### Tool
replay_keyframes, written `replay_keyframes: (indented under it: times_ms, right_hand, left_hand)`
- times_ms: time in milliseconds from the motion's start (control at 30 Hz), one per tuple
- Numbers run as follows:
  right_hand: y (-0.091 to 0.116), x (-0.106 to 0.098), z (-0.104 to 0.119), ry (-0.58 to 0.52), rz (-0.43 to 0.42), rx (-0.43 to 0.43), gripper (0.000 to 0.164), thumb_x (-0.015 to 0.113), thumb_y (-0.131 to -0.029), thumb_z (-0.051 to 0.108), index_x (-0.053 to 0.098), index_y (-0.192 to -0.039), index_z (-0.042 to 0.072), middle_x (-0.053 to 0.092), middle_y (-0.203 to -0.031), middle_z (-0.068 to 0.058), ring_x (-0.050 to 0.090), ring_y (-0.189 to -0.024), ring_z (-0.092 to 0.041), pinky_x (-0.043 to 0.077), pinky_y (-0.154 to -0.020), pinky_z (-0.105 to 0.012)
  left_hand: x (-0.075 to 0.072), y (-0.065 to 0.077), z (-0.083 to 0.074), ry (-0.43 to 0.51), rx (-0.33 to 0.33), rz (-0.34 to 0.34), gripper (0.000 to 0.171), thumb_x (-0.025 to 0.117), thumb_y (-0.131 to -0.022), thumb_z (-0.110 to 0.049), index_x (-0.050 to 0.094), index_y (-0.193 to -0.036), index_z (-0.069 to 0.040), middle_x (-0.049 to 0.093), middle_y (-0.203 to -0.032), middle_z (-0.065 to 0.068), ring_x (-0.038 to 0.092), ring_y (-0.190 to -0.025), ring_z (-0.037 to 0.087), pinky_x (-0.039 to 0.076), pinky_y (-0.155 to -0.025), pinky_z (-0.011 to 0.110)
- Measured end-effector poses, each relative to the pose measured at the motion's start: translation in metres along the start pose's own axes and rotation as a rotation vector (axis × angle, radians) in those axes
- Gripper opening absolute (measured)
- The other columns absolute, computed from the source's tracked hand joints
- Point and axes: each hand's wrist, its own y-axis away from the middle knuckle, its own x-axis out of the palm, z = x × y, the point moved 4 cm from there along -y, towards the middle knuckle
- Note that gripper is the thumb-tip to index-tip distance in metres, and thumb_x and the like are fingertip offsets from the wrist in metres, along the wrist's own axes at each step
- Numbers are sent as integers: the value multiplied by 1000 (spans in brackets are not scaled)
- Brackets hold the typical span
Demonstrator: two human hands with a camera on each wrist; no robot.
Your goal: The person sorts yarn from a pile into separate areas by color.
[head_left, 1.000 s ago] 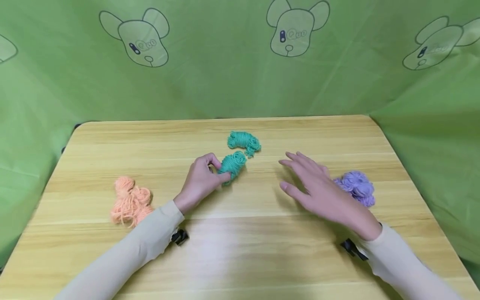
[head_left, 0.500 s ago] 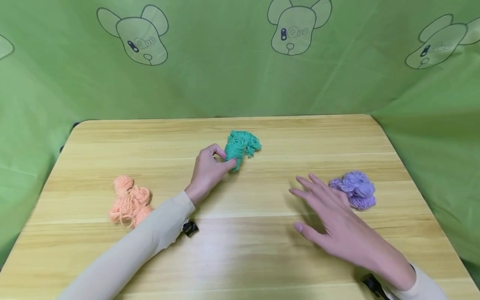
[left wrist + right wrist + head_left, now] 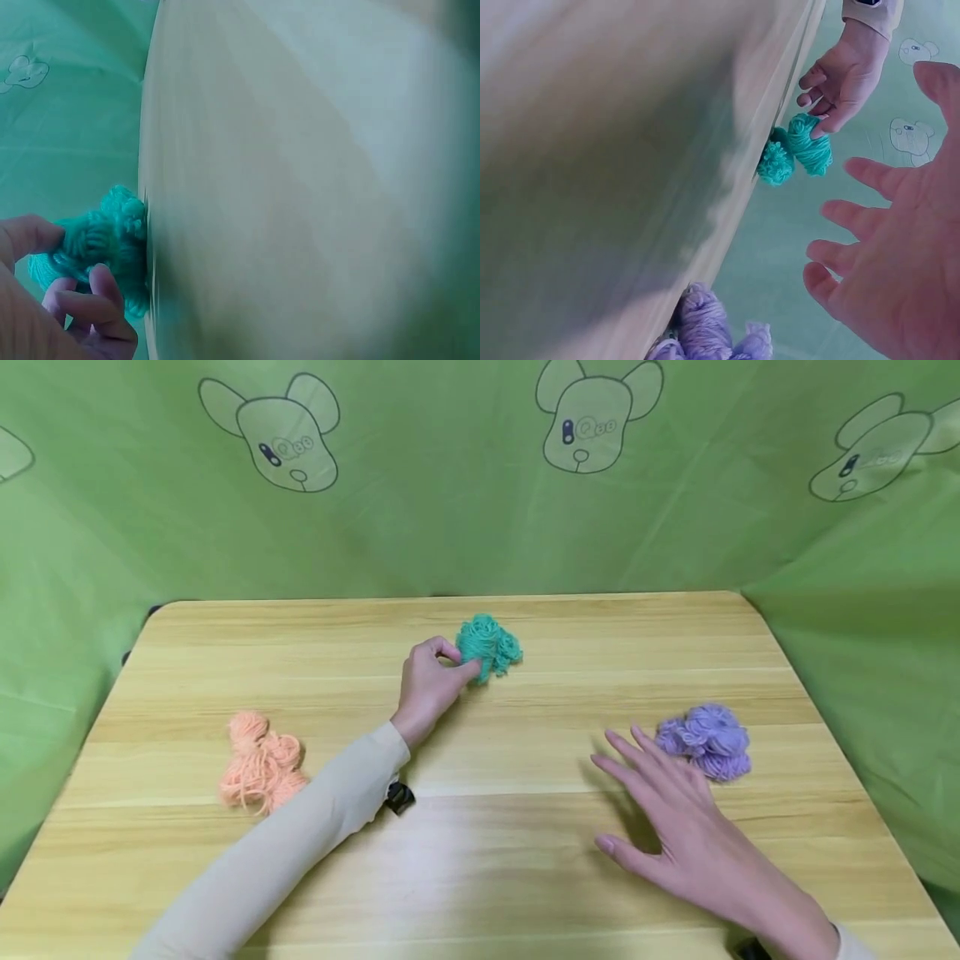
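Observation:
Near the back of the table, my left hand (image 3: 435, 685) pinches a green yarn skein (image 3: 477, 642) between thumb and fingers. Another green skein (image 3: 508, 650) lies against it, partly hidden behind it in the head view. The left wrist view shows the thumb on one side of the held yarn (image 3: 82, 236) and curled fingers on the other. My right hand (image 3: 690, 827) hovers above the table with its fingers spread, holding nothing. Closest to it is a pile of purple yarn (image 3: 712, 739), just beyond the fingers.
Peach yarn skeins (image 3: 262, 764) lie in a heap at the left, beside my left forearm. The wooden table (image 3: 495, 860) is bordered by a green cloth (image 3: 450, 510) with printed mouse faces at the back and sides.
My left hand has carried the green skein away from me and slightly right, up against the other green one. My right hand has drawn back toward me and to the right.

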Motion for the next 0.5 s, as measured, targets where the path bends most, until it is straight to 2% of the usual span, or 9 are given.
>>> replay_keyframes:
  times_ms: [167,333,500]
  right_hand:
    - [6,3,-1,-5,8,20,86,82,-95,46,44,-167,21,25,-179,-3,22,-162,-40,12,-126,-68]
    - [10,4,-1,-26,14,46,85,83,-95,42,44,-167,21,26,-179,-1,23,-163,-35,9,-130,-58]
    - [11,6,-2,-35,14,42,84,84,-95,40,44,-167,24,28,-178,0,24,-162,-33,12,-130,-52]
  left_hand:
    - [0,-5,3,-39,-25,0,23,88,-92,-19,68,-92,-8,68,-102,8,55,-78,20,47,-73,35]
    - [0,-5,5,-122,-27,57,18,85,-93,-17,71,-97,-6,69,-98,7,60,-89,23,51,-80,36]
    - [-1,-4,6,-145,-7,97,18,81,-90,-11,69,-102,-5,68,-100,8,62,-93,26,52,-85,39]
